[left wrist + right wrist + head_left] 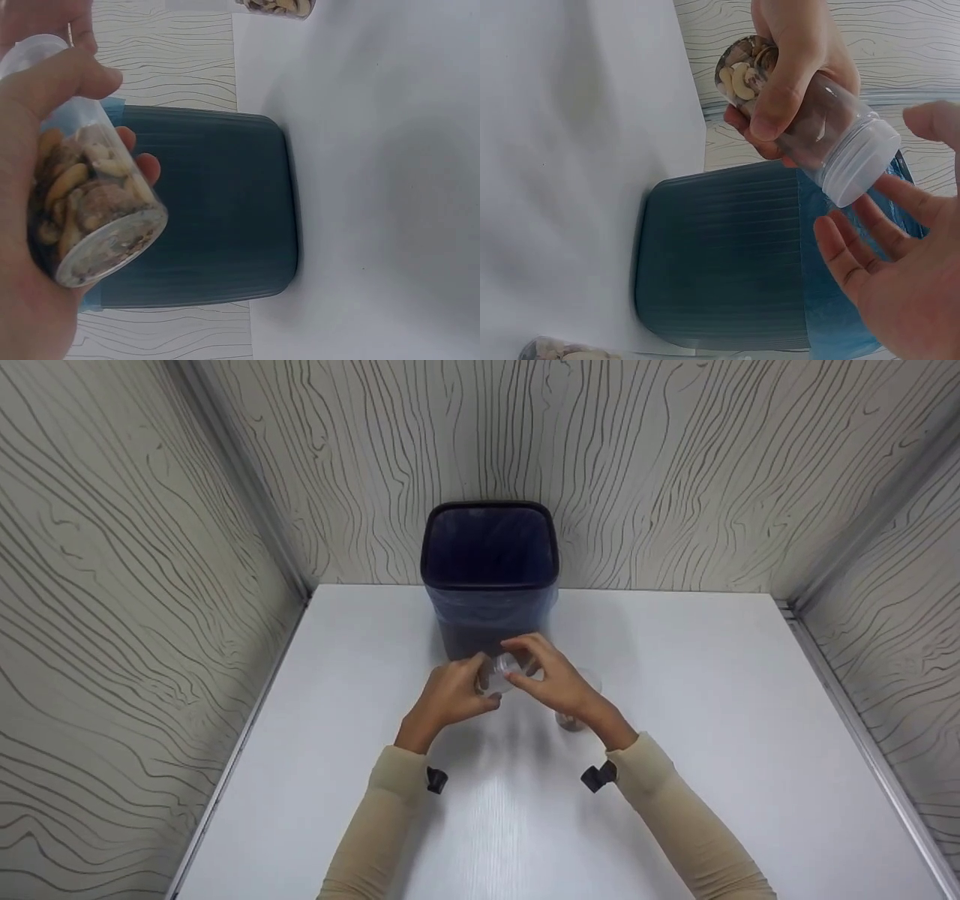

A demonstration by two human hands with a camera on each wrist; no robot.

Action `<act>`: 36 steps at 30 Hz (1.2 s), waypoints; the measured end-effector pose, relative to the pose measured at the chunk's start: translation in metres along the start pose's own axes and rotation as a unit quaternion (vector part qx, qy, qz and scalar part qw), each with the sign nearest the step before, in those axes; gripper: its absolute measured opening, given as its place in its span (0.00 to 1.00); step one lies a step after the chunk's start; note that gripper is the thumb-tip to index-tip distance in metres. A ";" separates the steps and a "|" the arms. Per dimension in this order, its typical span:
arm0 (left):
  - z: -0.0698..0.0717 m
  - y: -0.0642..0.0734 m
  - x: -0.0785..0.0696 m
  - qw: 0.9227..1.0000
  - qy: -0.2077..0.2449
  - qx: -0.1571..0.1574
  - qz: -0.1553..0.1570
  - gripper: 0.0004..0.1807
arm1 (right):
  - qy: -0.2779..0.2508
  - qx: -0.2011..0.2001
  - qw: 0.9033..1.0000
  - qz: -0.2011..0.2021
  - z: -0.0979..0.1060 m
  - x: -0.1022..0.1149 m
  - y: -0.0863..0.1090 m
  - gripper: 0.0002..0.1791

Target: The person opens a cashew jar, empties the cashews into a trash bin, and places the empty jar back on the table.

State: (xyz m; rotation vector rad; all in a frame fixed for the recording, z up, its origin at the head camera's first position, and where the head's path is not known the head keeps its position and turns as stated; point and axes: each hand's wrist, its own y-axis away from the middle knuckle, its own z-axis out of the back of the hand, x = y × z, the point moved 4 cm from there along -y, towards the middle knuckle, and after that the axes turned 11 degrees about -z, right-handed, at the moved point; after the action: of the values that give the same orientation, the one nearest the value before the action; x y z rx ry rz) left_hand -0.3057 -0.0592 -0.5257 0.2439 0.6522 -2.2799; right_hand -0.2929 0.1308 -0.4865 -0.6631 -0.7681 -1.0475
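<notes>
My left hand (450, 691) grips a clear plastic jar (97, 184) around its body, tilted, with cashews and other mixed pieces settled at the base. A translucent white lid (865, 161) sits on the jar's other end, pointing toward my right hand (556, 681). In the right wrist view, the right hand's fingers are spread around the lid without gripping it; whether a fingertip touches it I cannot tell. A second clear jar of nuts (571, 722) is on the table by my right wrist, partly hidden by it.
A dark blue bin (491, 615) stands just beyond the hands, against the back wall, its mouth facing up. A blue plastic liner (838, 292) folds over its rim. Wood-grain patterned panels (645, 472) enclose the white table (675, 675) at the back and sides.
</notes>
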 end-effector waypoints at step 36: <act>-0.001 -0.002 -0.002 1.000 -0.004 -0.001 -0.023 0.16 | 0.005 -0.016 0.997 -0.073 -0.001 -0.002 0.003 0.25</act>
State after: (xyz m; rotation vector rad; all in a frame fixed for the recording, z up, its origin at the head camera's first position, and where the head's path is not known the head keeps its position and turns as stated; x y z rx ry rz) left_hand -0.3053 -0.0562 -0.5255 0.2209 0.6616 -2.3224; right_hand -0.2902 0.1320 -0.4893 -0.6353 -0.8022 -1.1979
